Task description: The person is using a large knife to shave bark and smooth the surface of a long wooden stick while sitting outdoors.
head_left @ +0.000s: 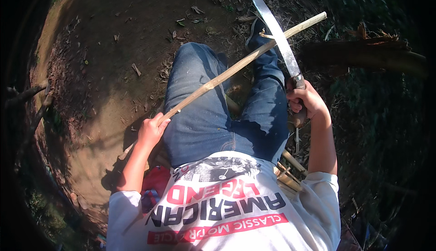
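Observation:
A long peeled wooden stick (222, 76) slants across my legs, from lower left to upper right. My left hand (152, 130) is wrapped round its lower end, beside my left thigh. In my right hand (305, 99) is a machete (277, 30), gripped by its dark handle. The blade points up and away, crossing over the stick near its far end. A thin pale sliver (267, 35) sticks out from the stick just left of the blade. Whether the edge touches the wood cannot be made out.
A thick dark log (363, 55) lies at the right. Cut pale sticks (290, 178) are piled by my right hip. Something red (156, 178) lies by my left side. Shavings and dry leaves (197, 10) litter the dirt ground (104, 92). Dark branches (29, 96) reach in at the far left.

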A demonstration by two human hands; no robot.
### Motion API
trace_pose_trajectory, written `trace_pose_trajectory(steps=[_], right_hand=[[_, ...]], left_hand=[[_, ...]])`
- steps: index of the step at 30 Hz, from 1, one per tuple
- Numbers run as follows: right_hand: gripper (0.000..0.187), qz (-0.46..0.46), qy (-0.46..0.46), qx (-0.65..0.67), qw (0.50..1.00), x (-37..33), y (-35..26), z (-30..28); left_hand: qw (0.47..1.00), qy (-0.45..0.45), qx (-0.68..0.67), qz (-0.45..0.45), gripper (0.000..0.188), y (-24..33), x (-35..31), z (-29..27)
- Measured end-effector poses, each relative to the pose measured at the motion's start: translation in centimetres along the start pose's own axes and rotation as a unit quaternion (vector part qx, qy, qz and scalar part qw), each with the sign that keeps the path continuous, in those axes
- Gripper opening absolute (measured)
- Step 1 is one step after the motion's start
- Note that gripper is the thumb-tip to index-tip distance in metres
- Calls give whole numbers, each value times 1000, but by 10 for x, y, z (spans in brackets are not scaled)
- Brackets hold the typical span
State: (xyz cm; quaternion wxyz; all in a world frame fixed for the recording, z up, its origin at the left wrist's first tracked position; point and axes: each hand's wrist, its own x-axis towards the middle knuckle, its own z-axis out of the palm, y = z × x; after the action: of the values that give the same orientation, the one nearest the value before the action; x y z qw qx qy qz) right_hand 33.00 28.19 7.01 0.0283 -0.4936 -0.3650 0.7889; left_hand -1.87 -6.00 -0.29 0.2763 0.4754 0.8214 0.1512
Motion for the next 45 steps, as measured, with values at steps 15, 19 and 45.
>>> trace_pose_trajectory(steps=[15, 19, 45], right_hand=[[23, 37, -15, 40, 998, 1, 1, 12], [18, -75, 126, -52, 988, -1, -2, 23], [22, -14, 73, -174, 982, 3, 22, 38]], left_hand=[[1000, 9, -1, -6, 32, 1, 0, -3], [1000, 7, -21, -2, 34, -1, 0, 3], [1000, 21, -18, 5, 32, -2, -2, 1]])
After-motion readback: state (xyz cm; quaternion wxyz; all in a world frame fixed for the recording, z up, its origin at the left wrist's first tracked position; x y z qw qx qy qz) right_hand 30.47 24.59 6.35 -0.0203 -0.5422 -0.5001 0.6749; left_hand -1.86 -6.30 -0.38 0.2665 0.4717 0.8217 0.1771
